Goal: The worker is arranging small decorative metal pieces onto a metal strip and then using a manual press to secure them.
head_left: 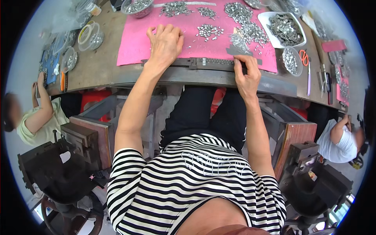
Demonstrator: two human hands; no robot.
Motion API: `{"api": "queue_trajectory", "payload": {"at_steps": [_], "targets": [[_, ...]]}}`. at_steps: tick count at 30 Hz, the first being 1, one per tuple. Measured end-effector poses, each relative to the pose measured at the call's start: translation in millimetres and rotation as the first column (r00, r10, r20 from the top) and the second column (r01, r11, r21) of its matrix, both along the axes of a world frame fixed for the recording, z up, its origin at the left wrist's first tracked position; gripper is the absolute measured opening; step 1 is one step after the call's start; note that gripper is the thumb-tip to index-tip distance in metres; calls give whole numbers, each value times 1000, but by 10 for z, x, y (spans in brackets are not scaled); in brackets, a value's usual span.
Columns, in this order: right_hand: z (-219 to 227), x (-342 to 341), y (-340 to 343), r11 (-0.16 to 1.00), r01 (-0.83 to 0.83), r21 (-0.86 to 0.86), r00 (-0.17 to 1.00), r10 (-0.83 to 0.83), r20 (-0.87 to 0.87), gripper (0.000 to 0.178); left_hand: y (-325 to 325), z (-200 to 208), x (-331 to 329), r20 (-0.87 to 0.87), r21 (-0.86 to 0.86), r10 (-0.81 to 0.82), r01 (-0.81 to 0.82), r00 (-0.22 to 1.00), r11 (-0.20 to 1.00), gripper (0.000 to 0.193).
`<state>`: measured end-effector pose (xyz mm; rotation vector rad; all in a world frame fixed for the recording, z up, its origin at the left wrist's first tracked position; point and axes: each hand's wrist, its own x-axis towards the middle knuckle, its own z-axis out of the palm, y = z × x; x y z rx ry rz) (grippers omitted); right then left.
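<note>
Grey metal, a strip (219, 62) lies at the near edge of the pink mat (133, 43); the right hand (248, 76) bends at its right part, the left hand (166, 43) curls farther left, both grips unclear. Metal bits (209, 32) lie beyond.

Large outlined lettering (213, 166), w/ a smaller line (214, 156) just beside it, is being displayed on the b/w striped shirt (156, 188); no words or nos. are being made out clearly.

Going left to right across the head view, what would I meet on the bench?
Small round clear plastic tub, bare left hand, loose cluster of silver metal pieces, bare right hand, orange-handled scissors.
</note>
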<state>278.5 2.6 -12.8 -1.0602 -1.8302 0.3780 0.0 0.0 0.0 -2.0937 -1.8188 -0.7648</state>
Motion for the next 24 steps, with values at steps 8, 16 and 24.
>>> {"api": "queue_trajectory", "payload": {"at_steps": [8, 16, 24], "targets": [[-4, 5, 6, 999, 5, 32, 1000, -4, -27, 11, -301, 14, 875, 343, 55, -371, 375, 863, 925, 10], [-10, 26, 6, 999, 8, 46, 1000, -7, -26, 11, -264, -66, 1016, 297, 117, -406, 389, 865, 914, 12], [9, 28, 1, 999, 2, 50, 1000, -1, -15, 10, -275, -68, 977, 377, 105, -414, 406, 829, 908, 11]]}}
